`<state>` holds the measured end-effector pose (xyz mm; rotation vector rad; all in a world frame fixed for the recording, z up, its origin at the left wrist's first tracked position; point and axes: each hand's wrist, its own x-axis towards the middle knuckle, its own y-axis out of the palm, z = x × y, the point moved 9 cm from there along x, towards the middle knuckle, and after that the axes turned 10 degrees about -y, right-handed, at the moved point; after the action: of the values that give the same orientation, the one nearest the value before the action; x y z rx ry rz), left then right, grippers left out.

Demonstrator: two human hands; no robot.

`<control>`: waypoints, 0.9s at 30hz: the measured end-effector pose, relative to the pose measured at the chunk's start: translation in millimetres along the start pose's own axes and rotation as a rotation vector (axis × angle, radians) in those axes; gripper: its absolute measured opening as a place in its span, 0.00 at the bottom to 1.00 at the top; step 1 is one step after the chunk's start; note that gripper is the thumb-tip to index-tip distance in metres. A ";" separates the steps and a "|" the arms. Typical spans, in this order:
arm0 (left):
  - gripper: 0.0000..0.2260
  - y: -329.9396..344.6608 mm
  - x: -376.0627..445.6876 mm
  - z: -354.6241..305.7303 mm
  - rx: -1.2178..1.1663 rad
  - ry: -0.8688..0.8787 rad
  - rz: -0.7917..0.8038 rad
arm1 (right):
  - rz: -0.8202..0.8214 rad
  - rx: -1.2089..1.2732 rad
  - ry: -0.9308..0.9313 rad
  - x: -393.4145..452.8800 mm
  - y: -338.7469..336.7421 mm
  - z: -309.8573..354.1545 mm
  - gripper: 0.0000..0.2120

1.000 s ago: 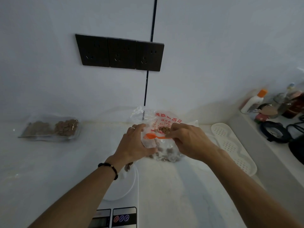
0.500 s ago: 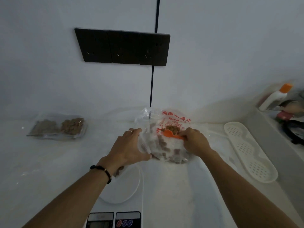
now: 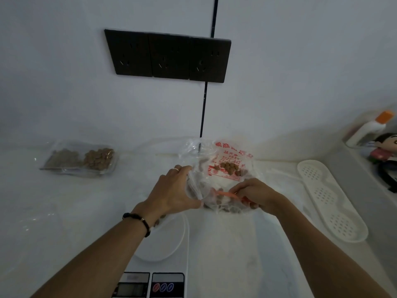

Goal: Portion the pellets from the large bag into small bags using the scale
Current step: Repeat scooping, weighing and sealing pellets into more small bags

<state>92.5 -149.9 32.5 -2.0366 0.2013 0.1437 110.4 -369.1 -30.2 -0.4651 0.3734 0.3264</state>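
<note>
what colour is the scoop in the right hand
Orange. The scoop, gripped by the right hand inside the large bag, shows best in the head view.

Dim, cool, soft overall; wide-angle edge distortion; faint arm shadows.

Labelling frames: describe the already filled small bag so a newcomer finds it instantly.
Start at the black socket panel on the wall, then drop down-left to the counter. The filled small bag lies flat there, clear, untouched, without the red print of the large bag.

Two hands (image 3: 171, 190), one scale (image 3: 163, 254), three sockets (image 3: 169, 57).
</note>
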 end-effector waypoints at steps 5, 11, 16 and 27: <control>0.44 -1.8 -0.4 -7.0 -0.050 0.026 -0.030 | -0.171 0.204 0.031 -9.5 -25.1 -2.4 0.13; 0.44 -5.2 -4.2 -23.8 -0.119 0.070 -0.054 | -0.240 0.118 -0.056 -29.9 -51.0 23.8 0.15; 0.43 -8.1 -3.1 -23.1 -0.182 0.043 -0.056 | -0.263 0.075 -0.167 -53.1 -64.0 63.6 0.15; 0.44 -20.0 -4.5 -29.1 -0.258 0.002 -0.071 | -0.194 -0.470 -0.432 -78.4 -31.1 140.8 0.12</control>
<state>92.6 -166.5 64.0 -2.2972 0.1164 0.1282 91.6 -343.7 130.8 -0.8647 -0.1771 0.3152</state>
